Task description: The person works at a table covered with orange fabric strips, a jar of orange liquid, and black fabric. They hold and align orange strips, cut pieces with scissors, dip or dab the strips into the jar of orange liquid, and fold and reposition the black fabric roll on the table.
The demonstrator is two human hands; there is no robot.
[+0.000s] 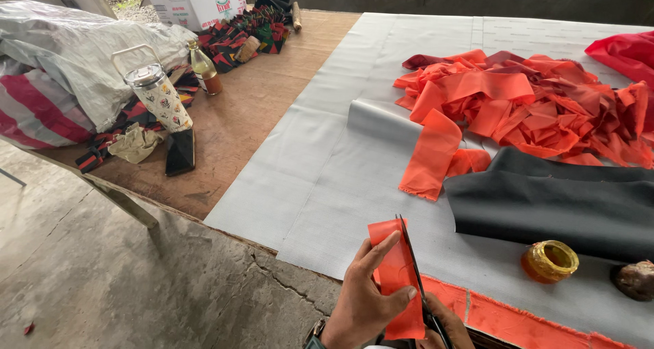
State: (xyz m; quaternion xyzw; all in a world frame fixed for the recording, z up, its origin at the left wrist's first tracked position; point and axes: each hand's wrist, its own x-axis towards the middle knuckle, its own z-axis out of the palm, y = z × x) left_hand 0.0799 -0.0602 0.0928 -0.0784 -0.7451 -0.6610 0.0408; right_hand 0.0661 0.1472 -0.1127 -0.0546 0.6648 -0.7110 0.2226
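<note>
Bench (272, 110): grey sheet (327, 178) covers right part | Far right: heap of orange strips (531, 103) | Near right: black cloth (565, 206) | Near edge: left hand (364, 301) grasping orange strip (398, 274) upright | Right hand (446, 325) gripping scissors (412, 260), blades against the strip's right edge | Tape roll (550, 260) just right.

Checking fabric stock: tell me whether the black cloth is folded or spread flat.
Folded: the black cloth shows a doubled layer along its upper edge on the grey sheet.
</note>
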